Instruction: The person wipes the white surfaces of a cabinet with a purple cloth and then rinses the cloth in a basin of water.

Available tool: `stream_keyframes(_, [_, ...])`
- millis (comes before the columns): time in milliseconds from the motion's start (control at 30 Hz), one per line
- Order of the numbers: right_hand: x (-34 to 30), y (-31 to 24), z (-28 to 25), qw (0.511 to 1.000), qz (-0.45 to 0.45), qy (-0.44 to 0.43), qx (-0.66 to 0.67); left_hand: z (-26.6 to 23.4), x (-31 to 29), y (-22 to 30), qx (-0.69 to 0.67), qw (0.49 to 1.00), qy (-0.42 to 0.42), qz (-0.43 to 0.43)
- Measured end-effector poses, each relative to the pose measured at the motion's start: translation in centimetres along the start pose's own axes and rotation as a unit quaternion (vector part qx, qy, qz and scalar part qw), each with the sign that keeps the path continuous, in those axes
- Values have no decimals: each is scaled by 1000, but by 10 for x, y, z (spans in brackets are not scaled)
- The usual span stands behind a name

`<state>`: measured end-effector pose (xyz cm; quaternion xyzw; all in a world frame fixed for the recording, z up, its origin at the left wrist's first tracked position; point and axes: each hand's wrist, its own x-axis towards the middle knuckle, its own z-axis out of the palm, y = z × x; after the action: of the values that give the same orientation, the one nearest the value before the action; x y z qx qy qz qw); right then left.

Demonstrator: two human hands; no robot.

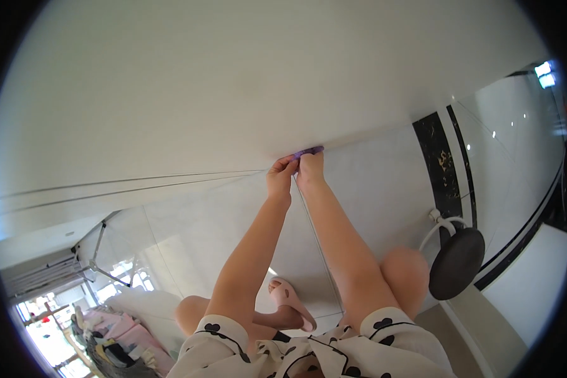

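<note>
Both my arms reach forward, and the hands meet low against a pale wall [233,94]. Between them is a small purple thing [309,151], narrow and lying along the wall's surface; its kind is too small to make out. My left hand [281,170] is closed, its fingertips pinching the left end of the purple thing. Beside it, my right hand [310,167] is closed on the same thing, with its back toward me and most fingers hidden behind it.
Light floor tiles [384,183] run below the wall, crossed by a black patterned border [440,160]. To the right stands a stool with a dark round seat [458,263]. A drying rack [101,252] and piled clothes [123,340] are at the left. My foot wears a pink slipper [292,302].
</note>
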<state>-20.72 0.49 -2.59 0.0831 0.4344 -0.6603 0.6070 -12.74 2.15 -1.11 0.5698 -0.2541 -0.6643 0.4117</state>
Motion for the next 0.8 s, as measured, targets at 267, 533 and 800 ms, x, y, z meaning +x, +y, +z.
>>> stream_keyframes(267, [-71,12,61,992,3,52,-115,-9,-87,44,34,991,70,113])
stream_keyframes(533, [-214,-79,156,986,-155,-42,-45,7,-137,111,134,957,61,248])
stream_keyframes(800, [-77,-45,56,917,-347,139,-135,33,-81,47,-68,983,-167,-33])
